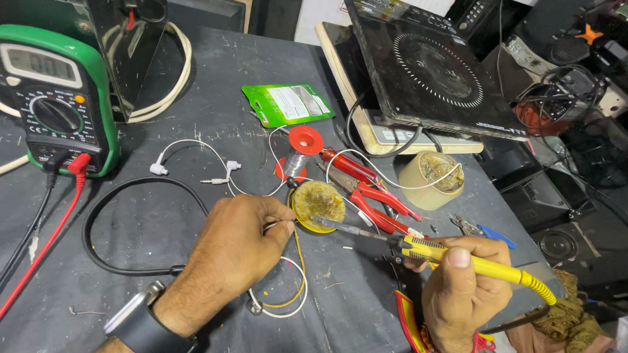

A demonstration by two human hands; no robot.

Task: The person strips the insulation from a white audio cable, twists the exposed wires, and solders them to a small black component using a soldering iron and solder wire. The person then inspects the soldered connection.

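Two hands work near me on the desk (155, 224); my right hand (461, 296) has its fingers wrapped around a yellow soldering iron (463, 260), tip at the flux tin (318, 204); my left hand (236, 245) pinches a thin white wire (277, 226) beside that tin; a green meter (54, 95) stands far left.

1. Lighting: bright, even, from overhead; colours read true.
2. Shadows: soft and short beneath the left hand (236, 249) and right hand (461, 296).
3. Glare: pale sheen on the black cooktop (428, 68) beyond the grip.
4. Focus: sharp at the grip; no motion blur.
5. Distortion: wide-angle stretch at frame edges; right background dim.
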